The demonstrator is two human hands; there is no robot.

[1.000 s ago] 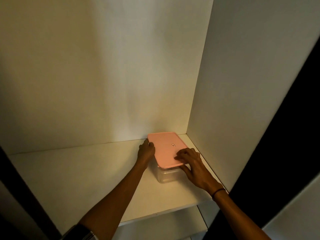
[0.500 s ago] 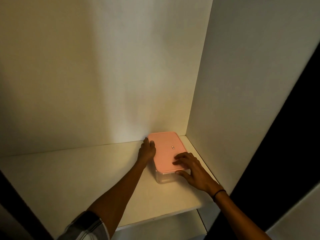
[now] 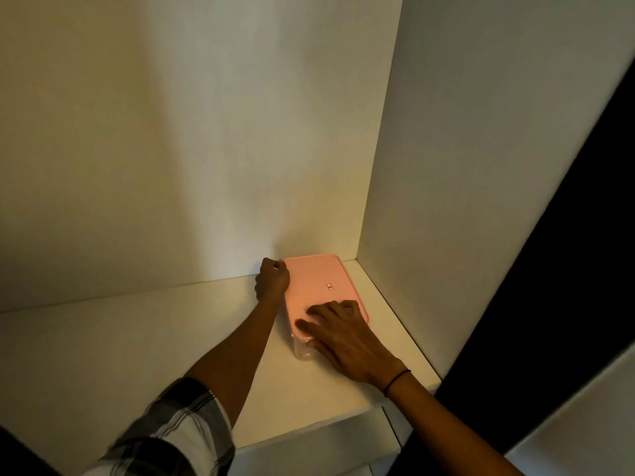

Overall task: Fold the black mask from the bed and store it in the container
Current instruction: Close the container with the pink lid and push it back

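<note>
A clear plastic container (image 3: 302, 350) with a pink lid (image 3: 321, 286) stands on a white shelf (image 3: 137, 338), pushed into the back right corner. My left hand (image 3: 272, 278) grips the lid's far left corner against the back wall. Lying flat on the lid's near end, my right hand (image 3: 343, 334) has its fingers spread and its thumb against the container's front wall. The black mask is not visible; the lid hides the container's inside.
The shelf sits in a white cupboard, with a back wall (image 3: 206, 132) and a right side wall (image 3: 464, 166) close to the container. A lower shelf (image 3: 309, 455) shows beneath the front edge. A dark gap (image 3: 567, 269) runs down the right.
The container has slid further back into the corner with both hands on it. My right hand has moved further onto the lid.
</note>
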